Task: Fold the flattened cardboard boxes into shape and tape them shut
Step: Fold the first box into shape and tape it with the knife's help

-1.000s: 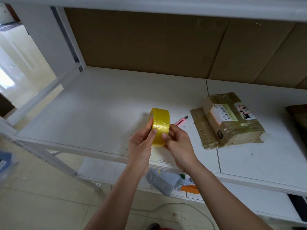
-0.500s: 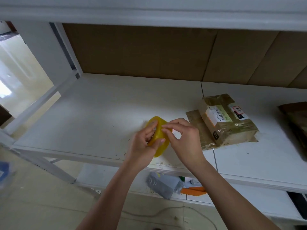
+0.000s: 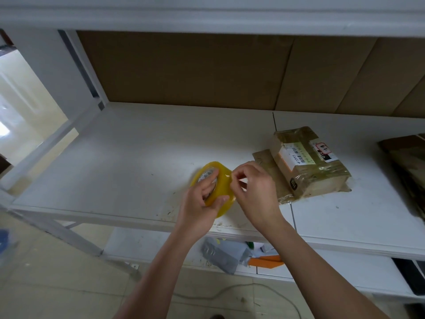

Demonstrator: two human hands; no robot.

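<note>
Left hand [image 3: 202, 199] wrapped round the yellow tape roll [image 3: 215, 187], fingers hooked through the core, thumb across the outer band. Right hand [image 3: 255, 192] just right of the roll, thumb and forefinger pinched at the band's upper edge, seemingly on the tape's loose end, though too fine to tell for sure. Roll held just above the near edge of the white shelf [image 3: 138, 157], left of the shelf's seam.

Against a second ago: roll then upright on edge, hole sideways, pressed between both hands; now tilted, with the core label showing. Pink cutter seen behind the roll then, now hidden by the hands.

On the shelf, right of the hands: a taped brown parcel [image 3: 308, 164] with a barcode label, lying on a flat cardboard piece [image 3: 264, 162]. Further right, at the frame edge, a dark bundle [image 3: 407, 162]. Brown board [image 3: 184, 70] along the back of the shelf. Below, a lower shelf with a grey bag [image 3: 220, 254] and an orange item [image 3: 264, 261]; tiled floor [image 3: 57, 272] with a thin cable [image 3: 230, 291].

Roll's hole axis pointing up and to the far left, open face with label turned up toward the camera.
</note>
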